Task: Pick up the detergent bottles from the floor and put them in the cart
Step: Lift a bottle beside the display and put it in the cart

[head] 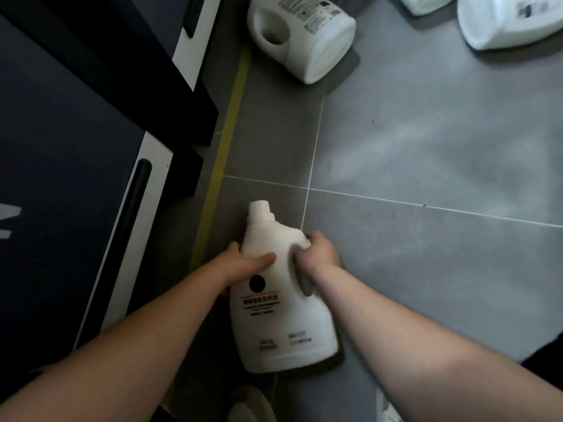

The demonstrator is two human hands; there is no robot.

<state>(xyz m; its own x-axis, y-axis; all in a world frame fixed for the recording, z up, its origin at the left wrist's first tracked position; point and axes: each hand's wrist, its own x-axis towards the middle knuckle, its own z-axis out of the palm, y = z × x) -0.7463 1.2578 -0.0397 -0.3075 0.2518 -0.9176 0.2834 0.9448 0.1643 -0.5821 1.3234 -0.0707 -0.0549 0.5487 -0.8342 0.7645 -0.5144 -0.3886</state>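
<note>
The white bottle (281, 303) is gripped on the floor (426, 178) beside the yellow tape (225, 138): right hand (318, 251) clenched through the handle, left hand (243, 264) bracing its smooth, likely heavy body.

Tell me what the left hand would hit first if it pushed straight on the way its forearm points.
The held bottle: the left hand already grips its side. Past it, that line runs toward bare grey floor, though depth is unclear.

Yellow tape strip (227, 141) crosses grey floor tiles (426, 147).
</note>
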